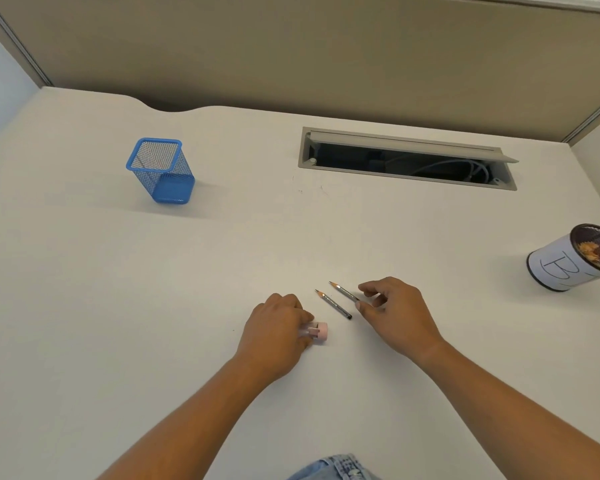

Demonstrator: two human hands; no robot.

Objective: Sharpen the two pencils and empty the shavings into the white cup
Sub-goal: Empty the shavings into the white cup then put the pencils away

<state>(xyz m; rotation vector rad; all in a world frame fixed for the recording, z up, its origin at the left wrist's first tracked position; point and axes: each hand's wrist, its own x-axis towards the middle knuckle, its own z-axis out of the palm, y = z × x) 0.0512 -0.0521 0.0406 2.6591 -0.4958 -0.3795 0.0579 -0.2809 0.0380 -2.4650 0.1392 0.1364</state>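
Observation:
Two short dark pencils with pointed tips lie side by side on the white desk: the left pencil (334, 304) and the right pencil (343, 291). My right hand (392, 308) hovers at the butt end of the right pencil, thumb and forefinger apart around it; whether they touch it is unclear. My left hand (278, 327) rests on the desk, fingers closed on a pink sharpener (316, 331) with a clear shavings chamber. The white cup (568, 261), paper-wrapped with a dark mesh rim, stands at the far right and holds shavings.
A blue mesh pen holder (161, 171) stands at the back left. An open cable hatch (407, 160) with wires cuts into the desk at the back right. A beige partition rises behind the desk.

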